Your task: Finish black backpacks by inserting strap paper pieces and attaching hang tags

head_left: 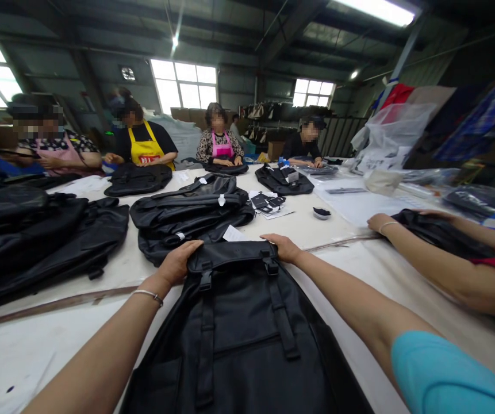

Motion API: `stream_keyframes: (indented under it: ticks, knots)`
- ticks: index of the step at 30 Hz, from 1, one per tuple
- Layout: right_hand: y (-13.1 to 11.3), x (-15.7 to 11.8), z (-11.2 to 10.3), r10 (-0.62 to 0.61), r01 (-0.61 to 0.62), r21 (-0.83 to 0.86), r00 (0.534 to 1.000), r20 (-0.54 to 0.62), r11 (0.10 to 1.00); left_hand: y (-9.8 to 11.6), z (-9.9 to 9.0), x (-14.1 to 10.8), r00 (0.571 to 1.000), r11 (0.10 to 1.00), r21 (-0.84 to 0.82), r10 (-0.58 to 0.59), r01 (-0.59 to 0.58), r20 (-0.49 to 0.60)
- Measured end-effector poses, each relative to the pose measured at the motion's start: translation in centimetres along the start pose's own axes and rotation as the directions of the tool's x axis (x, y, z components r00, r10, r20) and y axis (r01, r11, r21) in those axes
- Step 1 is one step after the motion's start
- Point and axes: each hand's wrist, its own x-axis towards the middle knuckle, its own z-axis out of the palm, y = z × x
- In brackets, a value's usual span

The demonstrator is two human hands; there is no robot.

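A black backpack (242, 322) lies before me on the table, its top flap away from me and two buckled straps running down its front. My left hand (179, 261) grips the left corner of the flap, its fingers curled over the edge. At the flap's right corner, my right hand (282, 248) grips the backpack too, thumb and fingers partly hidden behind it. Just beyond the flap lies a white paper tag (233, 233), next to a stack of black bags (191, 210).
More black bags (35, 236) are heaped at left. Black cards (268, 202) and a small dish (321, 213) lie mid-table. On the right, a co-worker's hands (380, 221) hold a black bag (441, 230). Several people work along the far side. A wooden strip (66, 305) crosses the table (79, 339).
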Motion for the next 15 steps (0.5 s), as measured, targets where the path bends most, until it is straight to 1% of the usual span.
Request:
stream_keyframes:
  ticks: [2, 3, 5, 7, 9, 11, 13, 15]
  knots:
    - [-0.1, 0.6, 0.8, -0.013, 0.012, 0.01, 1.0, 0.015, 1.0, -0.4, 0.3, 0.5, 0.999, 0.998, -0.063, 0.013, -0.011, 0.033]
    - [-0.2, 0.9, 1.3, 0.006, -0.006, 0.001, 1.0, 0.007, 1.0, -0.5, 0.5, 0.6, 1.0, 0.997, -0.075, 0.009, -0.007, 0.028]
    - [-0.4, 1.1, 2.1, 0.069, -0.07, -0.036, 0.997, -0.027, 0.997, -0.4, 1.0, 0.7, 1.0, 0.998, -0.058, -0.019, 0.019, 0.0]
    - [-0.6, 1.3, 2.5, 0.136, -0.141, -0.09, 0.989, -0.06, 0.986, -0.2, 1.4, 0.8, 0.997, 0.998, 0.005, -0.069, 0.07, -0.031]
    - [-0.9, 1.5, 2.4, 0.184, -0.194, -0.154, 0.98, -0.075, 0.969, 0.1, 1.6, 0.9, 0.992, 0.988, 0.093, -0.116, 0.12, -0.045]
    - [-1.3, 1.8, 1.7, 0.21, -0.221, -0.225, 0.975, -0.07, 0.949, 0.4, 1.5, 1.0, 0.985, 0.967, 0.185, -0.166, 0.172, -0.05]
    - [-1.8, 2.3, 0.7, 0.222, -0.228, -0.294, 0.973, -0.054, 0.928, 0.8, 1.0, 1.0, 0.97, 0.925, 0.291, -0.241, 0.243, -0.043]
    - [-2.2, 2.7, -0.1, 0.232, -0.227, -0.353, 0.972, -0.028, 0.908, 1.2, 0.6, 0.7, 0.943, 0.867, 0.383, -0.329, 0.319, -0.04]
